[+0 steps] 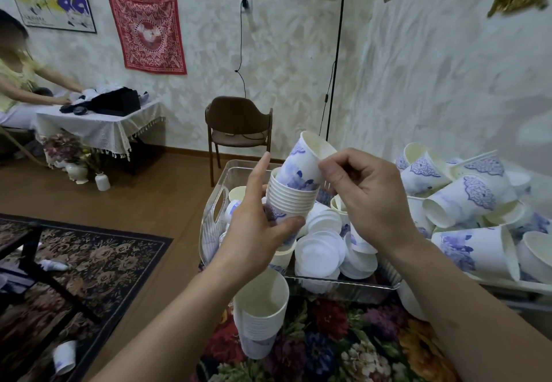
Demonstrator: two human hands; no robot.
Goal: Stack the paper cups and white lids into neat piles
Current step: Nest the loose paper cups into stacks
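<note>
My left hand [257,223] grips a stack of nested paper cups [291,199] held above a clear tray [343,287]. My right hand [363,199] pinches a single blue-patterned cup [304,163] by its rim, tilted, with its base inside the top of that stack. White lids [319,251] lie piled loosely in the tray. Another stack of cups [260,319] stands upright on the flowered cloth in front of the tray. A heap of loose cups [475,199] lies to the right.
A flowered cloth [343,342] covers the table. One cup [64,356] lies on the patterned rug at lower left. A brown chair [239,130] and a floor lamp stand by the wall. Another person sits at a small table [98,124] at far left.
</note>
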